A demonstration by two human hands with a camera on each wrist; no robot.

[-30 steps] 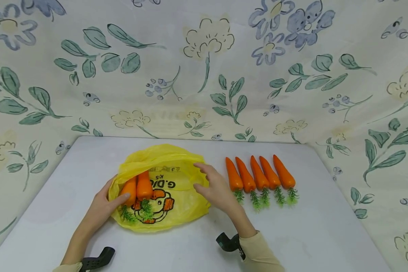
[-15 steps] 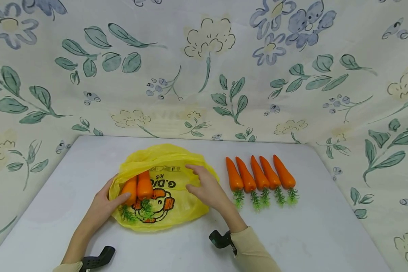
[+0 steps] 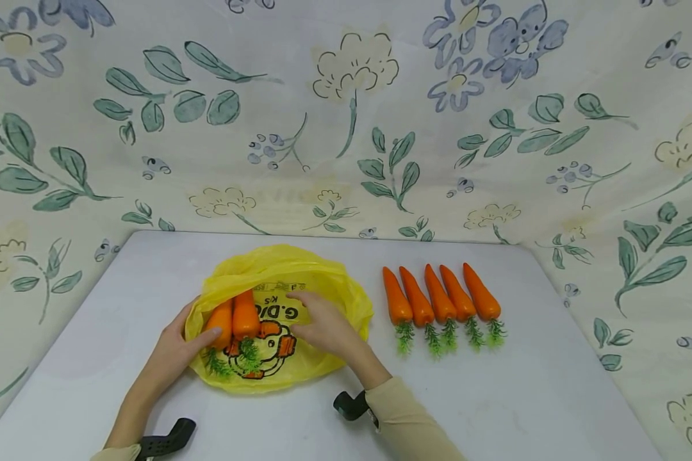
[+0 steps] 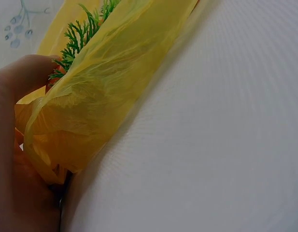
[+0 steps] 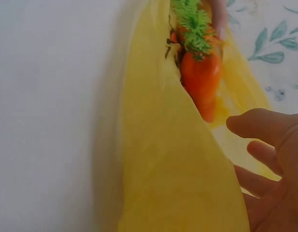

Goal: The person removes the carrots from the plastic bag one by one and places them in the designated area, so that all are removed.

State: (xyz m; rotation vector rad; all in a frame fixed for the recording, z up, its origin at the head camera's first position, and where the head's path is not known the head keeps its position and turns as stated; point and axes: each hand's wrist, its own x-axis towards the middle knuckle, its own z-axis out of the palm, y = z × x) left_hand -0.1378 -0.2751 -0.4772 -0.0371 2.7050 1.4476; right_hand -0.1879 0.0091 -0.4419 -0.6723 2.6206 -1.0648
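A yellow plastic bag (image 3: 300,285) lies on the white table (image 3: 525,384) with its mouth facing me. Two orange toy carrots (image 3: 234,315) with green tops lie inside it at the left. My left hand (image 3: 175,346) pinches the bag's left edge, thumb over the plastic beside the carrots; the left wrist view shows the bag (image 4: 95,101) folded between thumb and palm of the left hand (image 4: 16,159). My right hand (image 3: 320,323) hovers over the middle of the bag, fingers spread and holding nothing. In the right wrist view the right hand (image 5: 272,159) is beside the bag (image 5: 177,169) and a carrot (image 5: 201,82).
Several more toy carrots (image 3: 441,298) lie in a neat row to the right of the bag, tips pointing away from me. Flowered cloth walls (image 3: 346,128) close in the table at the back and both sides.
My right hand has moved left from the bag's right rim to over the bag's middle. The left hand, the bag and the carrots have stayed put.
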